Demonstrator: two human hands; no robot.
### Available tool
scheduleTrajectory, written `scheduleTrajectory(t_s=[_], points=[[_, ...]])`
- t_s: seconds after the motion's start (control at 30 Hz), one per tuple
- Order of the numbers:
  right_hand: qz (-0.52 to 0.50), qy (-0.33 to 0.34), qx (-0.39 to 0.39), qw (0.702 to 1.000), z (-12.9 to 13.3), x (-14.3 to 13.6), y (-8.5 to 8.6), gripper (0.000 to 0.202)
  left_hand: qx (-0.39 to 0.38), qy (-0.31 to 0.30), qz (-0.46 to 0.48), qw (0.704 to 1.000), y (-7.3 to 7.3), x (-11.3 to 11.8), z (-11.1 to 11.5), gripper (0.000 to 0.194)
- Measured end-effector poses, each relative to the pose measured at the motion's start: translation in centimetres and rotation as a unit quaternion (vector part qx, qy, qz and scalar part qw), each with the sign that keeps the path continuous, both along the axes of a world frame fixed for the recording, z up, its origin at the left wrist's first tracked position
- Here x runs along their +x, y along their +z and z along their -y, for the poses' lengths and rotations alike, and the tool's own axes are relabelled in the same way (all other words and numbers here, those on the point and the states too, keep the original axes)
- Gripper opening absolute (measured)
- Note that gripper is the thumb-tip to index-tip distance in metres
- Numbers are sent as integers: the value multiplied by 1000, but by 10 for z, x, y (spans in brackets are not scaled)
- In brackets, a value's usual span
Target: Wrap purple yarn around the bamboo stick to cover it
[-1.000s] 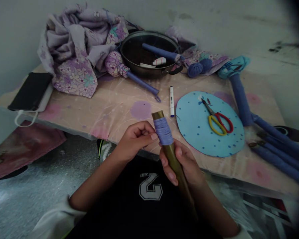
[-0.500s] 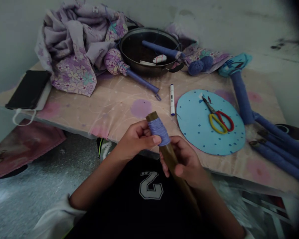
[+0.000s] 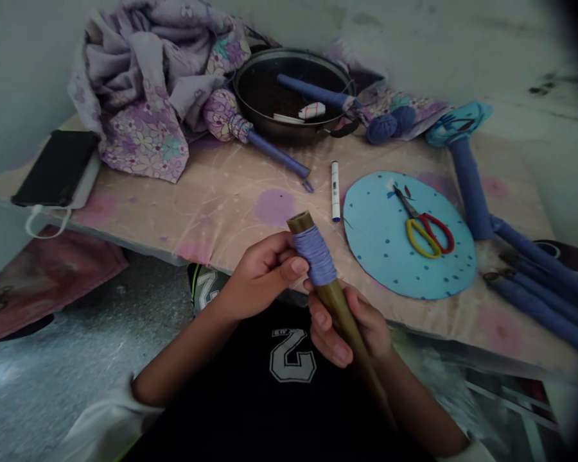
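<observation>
A brown hollow tube (image 3: 340, 305) slants up from my lap, with blue yarn (image 3: 315, 256) wound in tight turns below its open upper end. My right hand (image 3: 359, 327) is wrapped around the bare tube under the winding. At the winding's left side, my left hand (image 3: 264, 273) is closed, thumb against bent fingers, pinching at the yarn; the single strand does not show. Scissors (image 3: 424, 234) with yellow and red handles lie on a round light-blue dotted board (image 3: 380, 256). Left of the board lies a white marker (image 3: 336, 192).
On the table (image 3: 226, 212), a dark pan (image 3: 289, 131) holds a blue-wrapped stick. Crumpled floral cloth (image 3: 144, 96) and a black-covered device (image 3: 55, 168) lie left. Blue yarn balls (image 3: 390, 125) sit behind the board. Several blue-wrapped tubes (image 3: 549, 256) lie at the right edge.
My right hand has turned around the tube, its fingers now wrapping across the front. My left thumb has slid left off the winding's front. The tube has shifted slightly right.
</observation>
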State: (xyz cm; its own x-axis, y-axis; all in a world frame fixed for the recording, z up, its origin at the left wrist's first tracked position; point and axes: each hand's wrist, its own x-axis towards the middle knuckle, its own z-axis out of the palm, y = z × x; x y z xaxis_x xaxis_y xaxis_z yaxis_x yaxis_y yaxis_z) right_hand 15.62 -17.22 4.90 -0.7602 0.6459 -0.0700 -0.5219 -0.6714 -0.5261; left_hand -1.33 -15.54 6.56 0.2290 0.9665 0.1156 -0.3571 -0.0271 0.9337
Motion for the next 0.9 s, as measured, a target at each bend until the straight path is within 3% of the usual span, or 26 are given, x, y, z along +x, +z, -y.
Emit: scheduleTrajectory(t_s=[0.23, 0.43, 0.53, 0.7, 0.77, 0.9], points=[[29, -17, -3, 999, 0, 1, -2, 33, 26, 75, -120, 990, -1, 1, 0, 29], [19, 28, -49, 998, 0, 0, -7, 41, 6, 76, -78, 994, -11, 4, -4, 33], [130, -2, 2, 991, -4, 1, -4, 34, -10, 82, -59, 995, -13, 3, -5, 32], [273, -83, 157, 945, -10, 6, 1, 41, -28, 115, -133, 984, -11, -1, -4, 35], [284, -77, 165, 941, -10, 6, 2, 29, -22, 112, -136, 984, -12, -3, -5, 35], [213, -77, 91, 970, -8, 1, 2, 18, -1, 71, -88, 994, -19, -6, -9, 36]])
